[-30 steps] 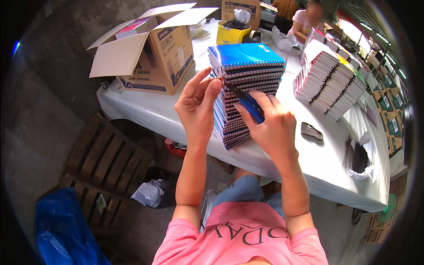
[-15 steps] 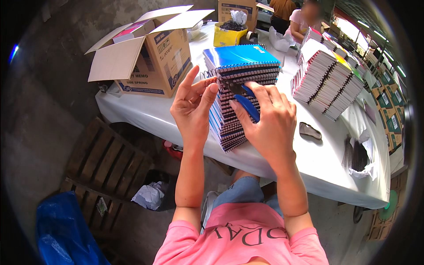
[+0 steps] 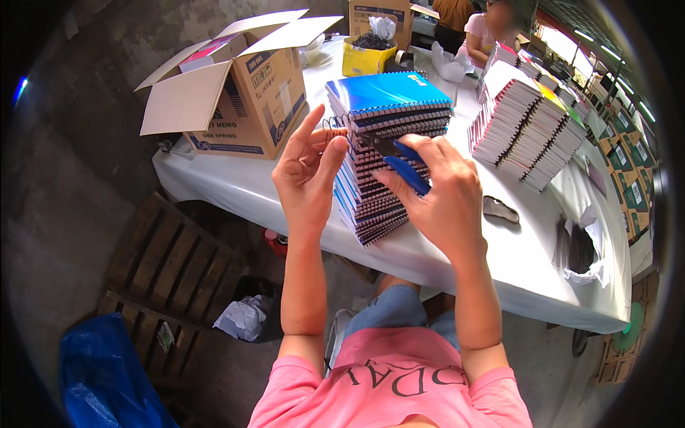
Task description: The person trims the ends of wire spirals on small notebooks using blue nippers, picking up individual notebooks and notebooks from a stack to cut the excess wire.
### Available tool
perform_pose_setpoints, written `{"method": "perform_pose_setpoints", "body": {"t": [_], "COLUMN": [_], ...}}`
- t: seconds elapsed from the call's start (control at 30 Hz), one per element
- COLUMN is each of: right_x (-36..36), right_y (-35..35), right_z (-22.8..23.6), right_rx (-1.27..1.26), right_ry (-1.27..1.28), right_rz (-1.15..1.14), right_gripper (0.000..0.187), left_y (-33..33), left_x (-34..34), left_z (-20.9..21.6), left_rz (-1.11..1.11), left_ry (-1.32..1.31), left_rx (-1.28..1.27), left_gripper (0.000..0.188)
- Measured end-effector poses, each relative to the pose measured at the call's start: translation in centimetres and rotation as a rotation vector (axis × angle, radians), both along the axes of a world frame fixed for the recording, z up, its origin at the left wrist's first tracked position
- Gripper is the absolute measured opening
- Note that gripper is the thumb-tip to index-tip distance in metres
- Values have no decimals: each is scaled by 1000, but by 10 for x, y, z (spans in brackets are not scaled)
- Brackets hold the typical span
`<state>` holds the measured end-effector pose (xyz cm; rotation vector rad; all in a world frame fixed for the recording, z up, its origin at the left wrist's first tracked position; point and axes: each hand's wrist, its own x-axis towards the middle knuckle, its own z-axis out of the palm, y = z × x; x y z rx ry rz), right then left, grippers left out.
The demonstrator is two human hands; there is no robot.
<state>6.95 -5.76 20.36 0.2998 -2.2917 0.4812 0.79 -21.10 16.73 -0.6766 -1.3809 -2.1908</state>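
A tall stack of spiral notebooks (image 3: 389, 96) with a shiny blue cover on top stands at the table's front edge. My left hand (image 3: 305, 171) is at its left corner, thumb and fingers pinching a loose end of dark spiral wire (image 3: 330, 132). My right hand (image 3: 448, 196) grips cutting pliers (image 3: 408, 175) by their blue handles, which are spread apart. The dark jaws point left, toward the wire by my left fingertips. Whether they touch the wire, I cannot tell.
An open cardboard box (image 3: 264, 100) stands left, behind it a yellow container (image 3: 367, 55) of dark wire scraps. More notebook stacks (image 3: 524, 128) rise at right, near a grey object (image 3: 501, 210) and a white bag (image 3: 589, 250) of black coils. A person (image 3: 481, 32) sits at the far side.
My right hand and the pliers have shifted slightly right, away from my left hand. The left hand has moved a little left, still pinching the wire.
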Motion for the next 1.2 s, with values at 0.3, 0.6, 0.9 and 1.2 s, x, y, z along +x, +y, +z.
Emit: {"method": "perform_pose_setpoints", "body": {"t": [0.3, 0.6, 0.9, 1.2], "right_x": [-3, -6, -9, 18], "right_y": [-7, -8, 5, 58], "right_z": [8, 8, 11, -34], "right_rx": [89, -6, 42, -122], "right_ry": [157, 79, 124, -160], "right_rz": [-143, -41, 135, 204], "right_gripper": [44, 43, 36, 39], "left_y": [-4, -2, -43, -203], "left_x": [0, -1, -2, 67], "left_z": [10, 12, 4, -302], "left_rz": [-39, -73, 149, 504], "left_ry": [-9, 32, -13, -836], "left_rx": [-71, -79, 80, 383], "left_gripper": [30, 26, 23, 31]}}
